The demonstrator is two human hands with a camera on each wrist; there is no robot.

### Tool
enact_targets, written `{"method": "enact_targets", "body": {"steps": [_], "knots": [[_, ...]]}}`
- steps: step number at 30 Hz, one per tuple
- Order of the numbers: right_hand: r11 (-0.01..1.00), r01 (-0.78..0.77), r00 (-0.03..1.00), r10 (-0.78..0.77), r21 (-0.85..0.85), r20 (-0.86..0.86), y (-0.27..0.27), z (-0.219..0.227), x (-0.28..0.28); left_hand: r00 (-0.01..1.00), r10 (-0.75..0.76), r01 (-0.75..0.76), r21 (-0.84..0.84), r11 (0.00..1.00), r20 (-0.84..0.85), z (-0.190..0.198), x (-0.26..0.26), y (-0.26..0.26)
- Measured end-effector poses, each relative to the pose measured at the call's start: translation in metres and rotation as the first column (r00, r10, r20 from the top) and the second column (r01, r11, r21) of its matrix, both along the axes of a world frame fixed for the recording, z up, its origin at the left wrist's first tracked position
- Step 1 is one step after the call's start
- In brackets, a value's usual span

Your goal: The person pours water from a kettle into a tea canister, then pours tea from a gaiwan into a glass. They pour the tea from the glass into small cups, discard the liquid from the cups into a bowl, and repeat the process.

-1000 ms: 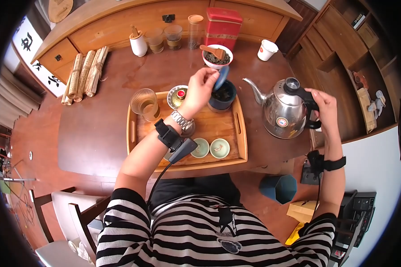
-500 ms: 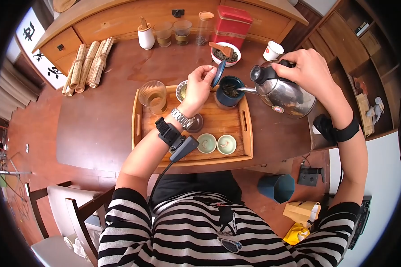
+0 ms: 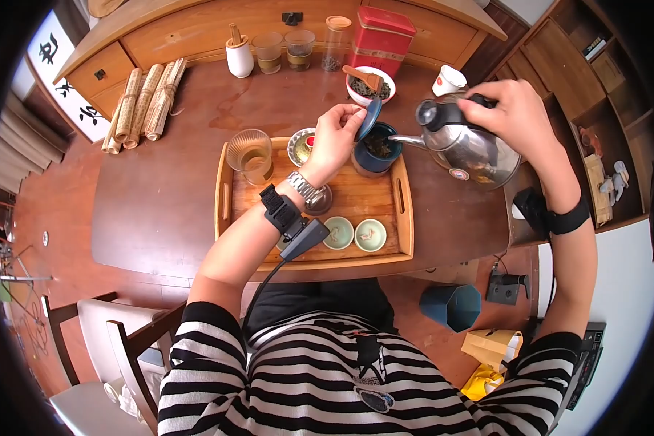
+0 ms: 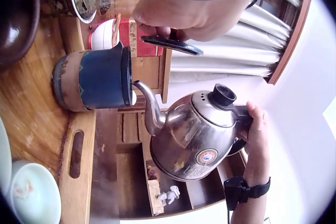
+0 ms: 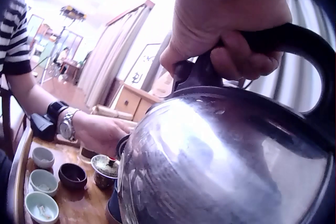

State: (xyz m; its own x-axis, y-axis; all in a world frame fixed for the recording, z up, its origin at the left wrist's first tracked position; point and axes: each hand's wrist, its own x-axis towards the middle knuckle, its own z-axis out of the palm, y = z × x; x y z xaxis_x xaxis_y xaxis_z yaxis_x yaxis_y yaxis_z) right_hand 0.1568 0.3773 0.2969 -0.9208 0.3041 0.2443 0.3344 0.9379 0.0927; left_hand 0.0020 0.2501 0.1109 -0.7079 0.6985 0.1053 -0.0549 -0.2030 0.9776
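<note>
A steel kettle [image 3: 472,151] hangs tilted, its black handle gripped by my right hand [image 3: 512,120]; in the right wrist view the fingers [image 5: 247,61] curl round that handle. The spout tip is at the rim of a blue cup [image 3: 377,151] with dark leaves inside. My left hand [image 3: 330,144] pinches a dark blue lid [image 3: 368,120], held on edge just above the cup's left side. In the left wrist view the lid [image 4: 172,45] is apart from the cup [image 4: 105,78]. Whether water flows, I cannot tell.
The cup stands on a wooden tray [image 3: 407,218] with green cups [image 3: 370,235], a lidded patterned bowl [image 3: 299,147] and a glass pitcher [image 3: 250,155]. Behind are a bowl of leaves [image 3: 381,92], a red tin [image 3: 382,41] and a paper cup [image 3: 449,80]. Bamboo rolls [image 3: 145,102] lie left.
Over the last second my right hand has lifted and tilted the kettle, bringing its spout left to the blue cup. My left hand still holds the lid, now slightly nearer the cup.
</note>
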Motion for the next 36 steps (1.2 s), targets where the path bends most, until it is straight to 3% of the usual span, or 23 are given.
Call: {"method": "enact_targets", "body": {"steps": [2, 4, 6, 8, 11, 12, 14, 21, 30, 36], "knots": [[0.948, -0.008, 0.977, -0.061, -0.319, -0.206, 0.028, -0.014, 0.021, 0.993, 0.021, -0.027, -0.047, 0.999, -0.119, 0.0, -0.001, 0.002], [0.896, 0.071, 0.958, -0.184, -0.438, -0.22, 0.049, -0.029, 0.049, 0.977, 0.018, -0.031, -0.055, 0.998, -0.21, -0.006, -0.005, 0.006], [0.806, 0.018, 0.895, -0.277, -0.591, -0.351, 0.068, -0.059, 0.078, 0.954, 0.014, -0.034, -0.063, 0.997, -0.299, -0.015, -0.007, 0.011], [0.65, 0.074, 0.791, -0.5, -0.757, -0.352, 0.071, -0.083, 0.105, 0.906, 0.042, -0.089, -0.092, 0.992, -0.421, -0.023, -0.008, 0.015], [0.45, -0.026, 0.527, -0.752, -0.892, -0.395, 0.062, -0.128, 0.126, 0.848, 0.045, -0.135, -0.133, 0.982, -0.528, -0.013, -0.001, 0.014], [0.442, -0.088, 0.519, -0.745, -0.893, -0.42, 0.066, -0.144, 0.136, 0.846, 0.04, -0.132, -0.137, 0.982, -0.532, -0.011, 0.002, 0.014], [0.441, -0.148, 0.394, -0.795, -0.885, -0.462, 0.06, -0.166, 0.141, 0.789, 0.054, -0.148, -0.104, 0.984, -0.612, -0.008, 0.006, 0.016], [0.409, -0.268, 0.27, -0.837, -0.872, -0.475, 0.054, -0.206, 0.149, 0.724, -0.039, -0.124, -0.185, 0.975, -0.689, -0.005, 0.014, 0.019], [0.427, -0.28, 0.223, -0.842, -0.86, -0.491, 0.058, -0.217, 0.149, 0.58, -0.105, -0.13, -0.219, 0.967, -0.808, -0.005, 0.017, 0.02], [0.432, -0.258, 0.248, -0.835, -0.864, -0.491, 0.058, -0.216, 0.149, 0.49, -0.116, -0.157, -0.218, 0.963, -0.864, -0.006, 0.018, 0.021]]}}
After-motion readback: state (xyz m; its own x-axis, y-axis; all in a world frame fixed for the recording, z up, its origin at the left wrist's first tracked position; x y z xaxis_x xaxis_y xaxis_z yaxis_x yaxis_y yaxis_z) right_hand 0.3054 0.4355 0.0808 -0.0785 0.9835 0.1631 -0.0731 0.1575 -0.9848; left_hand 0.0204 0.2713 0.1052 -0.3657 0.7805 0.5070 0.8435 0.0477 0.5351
